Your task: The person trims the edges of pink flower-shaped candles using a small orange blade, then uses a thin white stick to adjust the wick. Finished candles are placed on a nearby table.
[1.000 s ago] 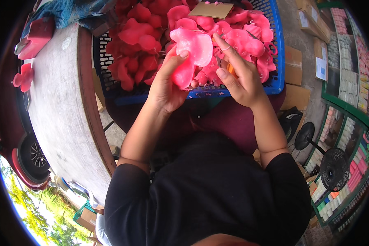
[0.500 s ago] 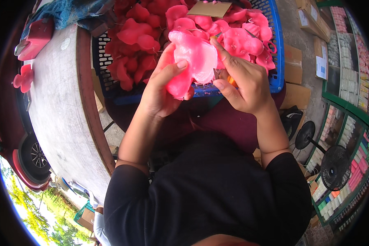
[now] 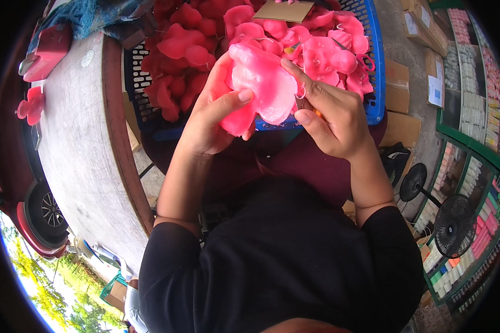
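My left hand (image 3: pixel 211 114) grips a glossy pink, wavy-lobed piece (image 3: pixel 261 83), thumb on its face, fingers round the back. My right hand (image 3: pixel 333 116) is closed on a small orange-handled tool (image 3: pixel 319 112), its thin metal part partly showing beside the piece's right edge, where a thin pink curl (image 3: pixel 301 92) hangs by my index finger. Both hands are over the front of a blue plastic basket (image 3: pixel 376 53) heaped with similar pink pieces (image 3: pixel 178 41). A cardboard square (image 3: pixel 280 11) lies on the heap.
At left, a pale worktop (image 3: pixel 78 127) holds a red object (image 3: pixel 45 58), a pink piece (image 3: pixel 32 105) and blue netting (image 3: pixel 94 16). At right are cardboard boxes (image 3: pixel 397 89), a black fan (image 3: pixel 453 225) and packed shelves (image 3: pixel 464 77). A car wheel (image 3: pixel 50 208) shows far left.
The pink piece and both hands have come slightly lower, toward my body. My left hand shifted left, my right hand slightly right; a pink curl now shows at the piece's right edge.
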A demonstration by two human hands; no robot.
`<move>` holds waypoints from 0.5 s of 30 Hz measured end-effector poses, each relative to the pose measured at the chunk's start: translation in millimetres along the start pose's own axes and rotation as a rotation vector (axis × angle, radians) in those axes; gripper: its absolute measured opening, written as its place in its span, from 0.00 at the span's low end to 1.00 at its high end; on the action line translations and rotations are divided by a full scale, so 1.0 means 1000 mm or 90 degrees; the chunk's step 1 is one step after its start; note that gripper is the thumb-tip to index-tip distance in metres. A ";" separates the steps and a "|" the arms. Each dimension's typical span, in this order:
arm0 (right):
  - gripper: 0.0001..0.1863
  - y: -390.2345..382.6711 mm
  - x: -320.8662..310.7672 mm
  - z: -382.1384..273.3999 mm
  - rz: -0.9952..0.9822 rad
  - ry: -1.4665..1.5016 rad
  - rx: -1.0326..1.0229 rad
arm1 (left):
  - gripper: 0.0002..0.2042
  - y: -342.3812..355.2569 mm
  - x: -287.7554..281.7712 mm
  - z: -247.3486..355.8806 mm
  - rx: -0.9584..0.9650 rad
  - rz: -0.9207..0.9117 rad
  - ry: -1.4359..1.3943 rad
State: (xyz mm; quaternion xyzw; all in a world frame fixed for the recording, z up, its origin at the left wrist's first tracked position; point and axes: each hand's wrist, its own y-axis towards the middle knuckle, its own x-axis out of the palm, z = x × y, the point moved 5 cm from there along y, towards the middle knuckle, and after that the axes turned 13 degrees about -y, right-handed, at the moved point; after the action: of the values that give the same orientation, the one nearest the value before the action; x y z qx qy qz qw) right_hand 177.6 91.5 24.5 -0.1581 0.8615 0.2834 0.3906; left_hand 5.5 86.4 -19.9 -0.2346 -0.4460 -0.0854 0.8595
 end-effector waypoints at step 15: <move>0.29 -0.005 0.002 -0.003 0.011 0.073 -0.021 | 0.39 -0.005 0.002 -0.001 -0.007 -0.058 0.000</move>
State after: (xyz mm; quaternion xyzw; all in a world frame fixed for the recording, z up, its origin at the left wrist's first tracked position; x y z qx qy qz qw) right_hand 176.8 85.6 23.1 -0.1733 0.8787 0.2915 0.3359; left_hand 5.7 81.8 -17.2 -0.2186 -0.4559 -0.1271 0.8534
